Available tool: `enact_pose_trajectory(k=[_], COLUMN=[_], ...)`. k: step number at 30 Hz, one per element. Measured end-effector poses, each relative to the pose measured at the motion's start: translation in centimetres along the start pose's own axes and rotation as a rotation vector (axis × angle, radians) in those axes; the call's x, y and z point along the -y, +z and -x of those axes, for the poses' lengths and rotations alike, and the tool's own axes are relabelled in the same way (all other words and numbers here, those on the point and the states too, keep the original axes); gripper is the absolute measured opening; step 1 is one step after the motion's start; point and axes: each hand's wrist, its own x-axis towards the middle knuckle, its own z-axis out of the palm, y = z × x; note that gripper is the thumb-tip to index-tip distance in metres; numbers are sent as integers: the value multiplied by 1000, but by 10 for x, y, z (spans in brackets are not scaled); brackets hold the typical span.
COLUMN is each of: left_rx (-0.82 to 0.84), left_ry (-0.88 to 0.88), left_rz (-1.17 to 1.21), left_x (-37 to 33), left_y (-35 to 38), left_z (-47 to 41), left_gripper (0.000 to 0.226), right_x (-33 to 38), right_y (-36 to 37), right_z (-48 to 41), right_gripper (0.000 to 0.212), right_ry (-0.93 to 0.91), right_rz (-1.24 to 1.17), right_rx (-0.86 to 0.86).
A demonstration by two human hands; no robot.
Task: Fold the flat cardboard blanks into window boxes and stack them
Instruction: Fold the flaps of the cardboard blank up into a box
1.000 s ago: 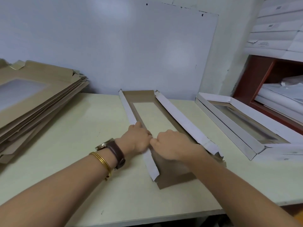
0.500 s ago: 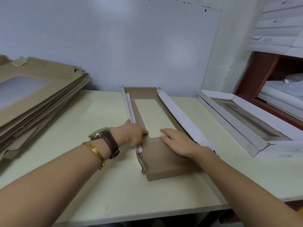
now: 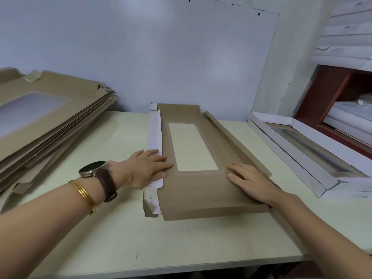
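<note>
Cardboard springing up is my worry here. The blank (image 3: pixel 201 190) lies in the middle of the bench (image 3: pixel 100 228), and its side walls look only creased, not locked.

The left hand (image 3: pixel 145 168) has its grip spread, fingers straight, pressing on the white left flap (image 3: pixel 155 135) at the fold. The right hand (image 3: pixel 253 184) is likewise spread flat, pressing the brown panel just inside the right flap (image 3: pixel 231 141). Neither pinches anything.

If I lift one hand first, the blank may skid on the smooth bench, or a flap may rise unevenly. Pressing too near the window (image 3: pixel 191 146) could crease any clear film. I cannot tell whether film is there, since the bench shows straight through. The corner tab (image 3: pixel 151 202) at the near left is curled and could tear when tucked.

It's a long brown sheet with a white reverse and a rectangular cut-out. The right flap is tilted up and the short end panels are unfolded. A pile of flat blanks (image 3: pixel 50 117) sits well apart on the left, and one folded box (image 3: pixel 302 156) is on the right. I judge this box is at an early stage.
</note>
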Motion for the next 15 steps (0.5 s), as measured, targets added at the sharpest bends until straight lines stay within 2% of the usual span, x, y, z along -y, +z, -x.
enact_pose_trajectory(k=[7,10,15], left_rx=[-287,-240,-179], left_ry=[210,118,-42], left_rz=[89,172,-31], left_x=[-15,-31,-36], left_y=[-9,-16,-22], left_z=[7,7,8], left_gripper=[43,28,29], right_x=[5,8,9], right_y=[12,14,16], right_z=[4,5,8], right_gripper=[47,54,56], right_ry=[-25,-22,-50], right_rz=[-67,-71,-29], right_rx=[20,27,-14])
